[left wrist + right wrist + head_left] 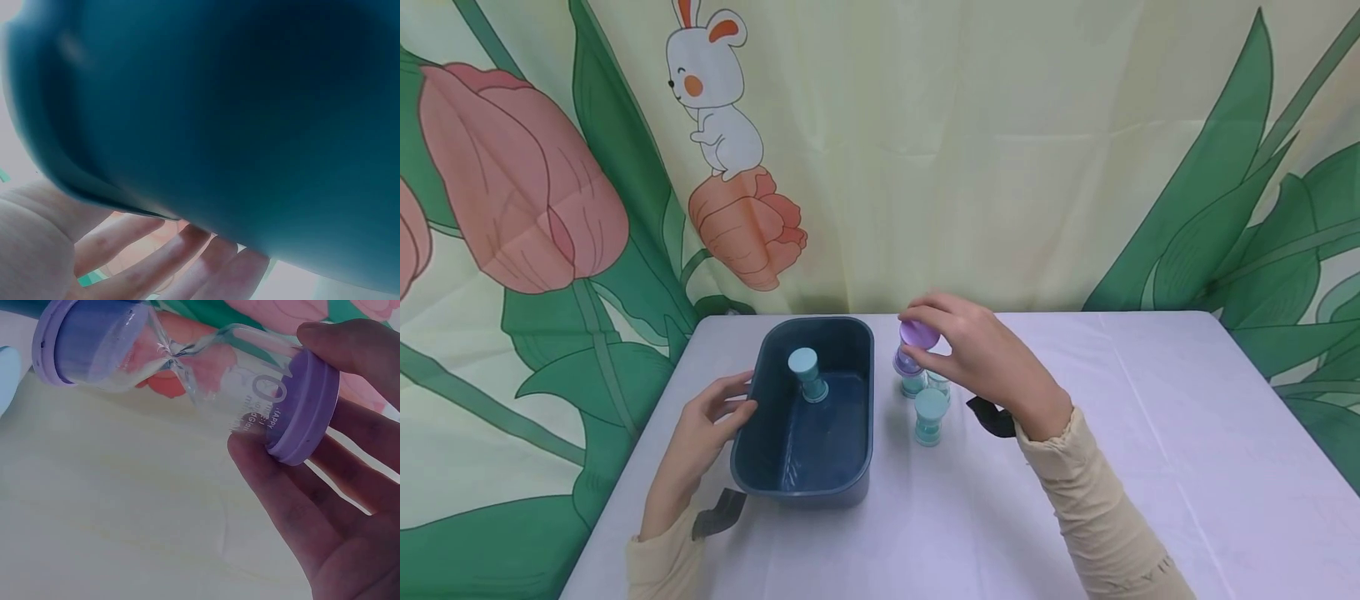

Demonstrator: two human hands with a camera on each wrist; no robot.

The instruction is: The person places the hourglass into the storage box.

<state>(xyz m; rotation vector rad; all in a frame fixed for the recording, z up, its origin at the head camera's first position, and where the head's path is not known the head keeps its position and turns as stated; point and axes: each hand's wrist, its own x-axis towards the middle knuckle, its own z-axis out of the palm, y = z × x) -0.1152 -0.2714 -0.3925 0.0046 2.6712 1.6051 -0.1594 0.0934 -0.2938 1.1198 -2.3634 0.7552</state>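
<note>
My right hand [981, 358] pinches a purple-capped hourglass [919, 335] by one end cap, with thumb and fingertips around it. In the right wrist view its clear glass carries a printed 10, and purple sand shows in the other end. Beneath and in front of it on the table are several teal hourglasses [931, 406], partly hidden by the hand and one another. My left hand [711, 417] rests against the left side of a dark blue bin [745, 467], its extended fingers touching the outer wall. Inside the bin, one teal hourglass [805, 361] stands upright near the far end.
A white cloth covers the table [1075, 500]. Right behind its far edge hangs a curtain [962, 150] printed with tulips, leaves and a rabbit on a carrot. Dark straps [718, 512] hang at both wrists.
</note>
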